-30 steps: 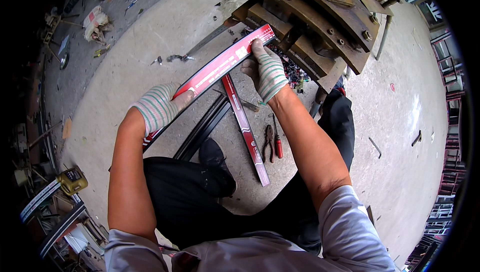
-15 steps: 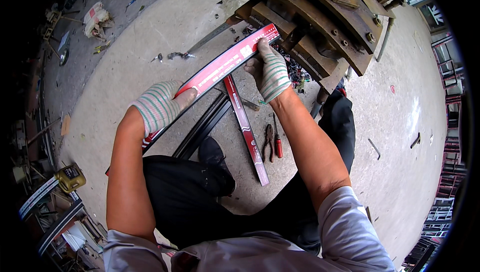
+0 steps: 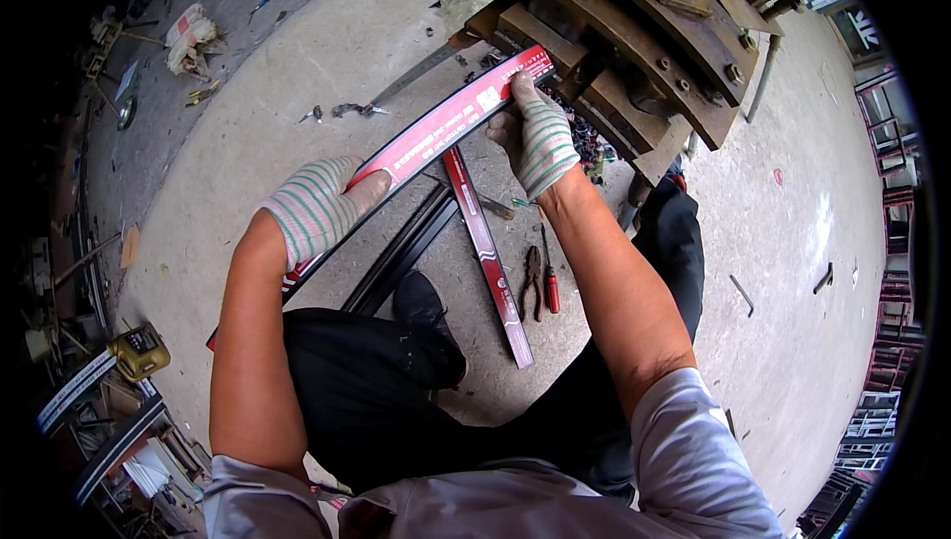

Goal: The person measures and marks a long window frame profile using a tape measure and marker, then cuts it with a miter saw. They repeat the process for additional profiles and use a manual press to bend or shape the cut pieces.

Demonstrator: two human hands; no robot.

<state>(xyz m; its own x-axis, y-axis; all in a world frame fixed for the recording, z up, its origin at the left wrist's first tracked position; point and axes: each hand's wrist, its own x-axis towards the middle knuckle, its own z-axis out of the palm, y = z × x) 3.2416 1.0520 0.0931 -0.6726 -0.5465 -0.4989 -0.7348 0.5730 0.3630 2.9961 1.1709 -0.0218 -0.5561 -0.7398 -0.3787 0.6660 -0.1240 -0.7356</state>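
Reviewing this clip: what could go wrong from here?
The left hand and right hand hold a red-faced bar whose far end appears close to the rusty metal machine; contact isn't clear. The end could knock against it, or the right fingers could get scraped.

The pliers and red-handled screwdriver lie loose on the floor and might be stepped on.

The black bars beside the dark shoe could be kicked.
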